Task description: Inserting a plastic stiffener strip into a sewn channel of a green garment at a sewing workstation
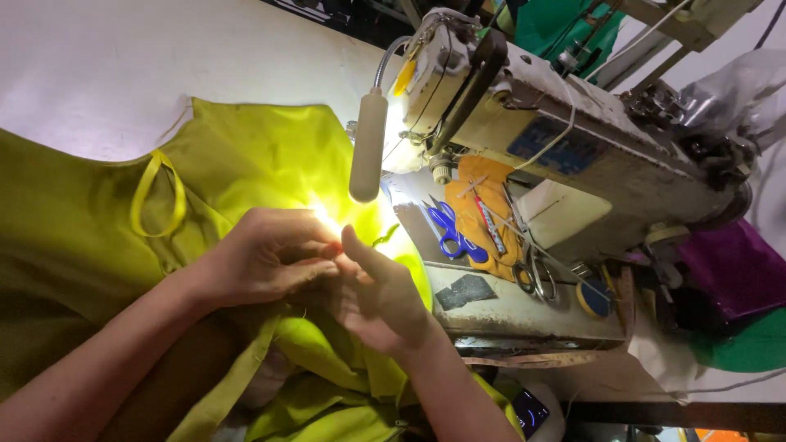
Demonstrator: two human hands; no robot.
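Cloth [246, 155], yellow-green, covers the left half of my view, spread over the white table [98, 65] and falling in folds toward my lap. A loop [155, 196] of yellow strap lies flat on it, left of my hands.

My left hand [262, 258] rests on the cloth with its fingers curled in narrow, tips pinched together at a fold under the glare. My right hand [377, 295] meets it from the right, palm turned up toward me, thumb raised, fingertips touching the left hand's tips. I see both hands closed on the same bit of cloth, though the bright spot hides the exact pinch.

Just above the hands hangs the lamp [368, 143], a pale cylinder on a bent neck, lit and washing out the cloth beneath it. It is fixed to the sewing machine [557, 139], grey-white and worn, which runs aslant from top centre to the right edge. A blue rectangular label [553, 147] sits on the machine's side.

On the machine bed, right of my hands, blue-handled scissors [450, 233] lie beside an orange rag [483, 205]. A small pair of metal snips [536, 278] lies further right, near a round blue and yellow disc [591, 299]. A dark patch [463, 290] lies on the bed edge. Purple fabric [733, 266] shows at far right, with green below it.
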